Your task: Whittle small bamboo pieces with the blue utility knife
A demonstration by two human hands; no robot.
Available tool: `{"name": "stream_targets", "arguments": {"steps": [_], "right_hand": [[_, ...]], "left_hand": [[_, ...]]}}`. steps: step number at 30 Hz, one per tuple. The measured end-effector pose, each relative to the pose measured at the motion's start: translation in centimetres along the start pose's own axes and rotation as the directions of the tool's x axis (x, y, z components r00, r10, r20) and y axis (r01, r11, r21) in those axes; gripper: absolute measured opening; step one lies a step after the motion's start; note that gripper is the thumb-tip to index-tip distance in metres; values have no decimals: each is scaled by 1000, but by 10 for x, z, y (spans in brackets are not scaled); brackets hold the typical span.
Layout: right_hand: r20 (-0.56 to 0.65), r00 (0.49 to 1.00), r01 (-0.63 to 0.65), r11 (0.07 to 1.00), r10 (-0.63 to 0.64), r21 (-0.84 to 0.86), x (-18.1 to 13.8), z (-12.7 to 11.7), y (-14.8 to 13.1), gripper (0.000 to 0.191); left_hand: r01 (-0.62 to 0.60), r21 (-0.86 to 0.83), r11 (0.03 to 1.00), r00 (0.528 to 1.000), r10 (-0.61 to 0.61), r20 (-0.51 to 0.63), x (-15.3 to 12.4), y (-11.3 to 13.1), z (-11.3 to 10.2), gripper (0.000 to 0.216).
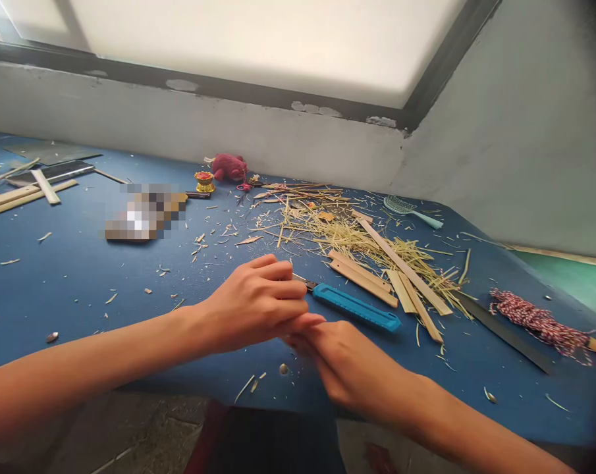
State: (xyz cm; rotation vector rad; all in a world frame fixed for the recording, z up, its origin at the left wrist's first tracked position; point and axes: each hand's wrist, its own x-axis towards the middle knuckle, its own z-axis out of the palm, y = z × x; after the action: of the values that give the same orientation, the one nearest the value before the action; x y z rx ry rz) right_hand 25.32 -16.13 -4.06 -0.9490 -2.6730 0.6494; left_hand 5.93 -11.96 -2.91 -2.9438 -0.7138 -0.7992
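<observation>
Near the front edge of the tabletop (80, 263), the left hand (265, 299) met the right hand (350, 359), each grip curled inward; whether they pinched anything could not be told. The blue utility knife (357, 307) lay just beyond. Farther back were bamboo strips (404, 264) and shavings (310, 232); toward the right edge, red-and-white cord (537, 322); by the far edge, a red plush toy (229, 167).

Forward-left of left hand (261, 303), counter (80, 276) passable over low scraps (110, 298). Just beyond right hand (354, 362), blue cutter (357, 308) blocks; bamboo strips (404, 264), shavings pile (322, 232) farther out.
</observation>
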Motion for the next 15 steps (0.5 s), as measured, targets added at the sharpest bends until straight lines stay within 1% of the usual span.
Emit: {"name": "stream_targets", "arguments": {"steps": [1, 2, 4, 6, 7, 8, 9, 10, 12, 14, 15], "right_hand": [[-13, 1000, -20, 996, 19, -86, -1, -3, 6, 20], [-40, 998, -49, 984, 42, -170, -2, -7, 11, 19], [-124, 989, -106, 958, 74, -268, -2, -14, 21, 19], [-179, 981, -117, 966, 76, -231, 1, -17, 28, 21], [-191, 980, -99, 978, 64, -182, 3, -17, 30, 22], [-206, 978, -75, 988, 45, -137, 6, -15, 30, 22], [-218, 976, -48, 994, 24, -103, 8, -13, 30, 23], [-234, 972, -19, 997, -1, -81, 10, -12, 29, 26], [-278, 960, 29, 998, -42, -51, 10, -9, 22, 47], [-305, 952, 28, 999, -19, 25, 6, -10, 13, 65], [-298, 954, -3, 996, 30, 92, 3, -11, 8, 67]], "left_hand": [[15, 7, 1000, 1000, -15, 26, 0, -1, -1, 34], [46, -20, 999, 998, -45, 45, 0, -1, -3, 29], [145, -153, 978, 989, -139, 45, 0, -2, -8, 22], [238, -297, 924, 969, -246, 13, -1, -3, -13, 22], [262, -334, 905, 959, -282, -12, -2, -4, -14, 21], [263, -337, 904, 956, -292, -37, -3, -4, -16, 18], [246, -303, 921, 961, -272, -49, -4, -3, -17, 15], [210, -242, 947, 973, -227, -45, -5, -2, -17, 14], [107, -86, 991, 994, -107, 5, -8, 3, -17, 13], [35, 32, 999, 995, -37, 87, -9, 11, -15, 14], [26, 61, 998, 993, -33, 116, -8, 16, -14, 14]]}}
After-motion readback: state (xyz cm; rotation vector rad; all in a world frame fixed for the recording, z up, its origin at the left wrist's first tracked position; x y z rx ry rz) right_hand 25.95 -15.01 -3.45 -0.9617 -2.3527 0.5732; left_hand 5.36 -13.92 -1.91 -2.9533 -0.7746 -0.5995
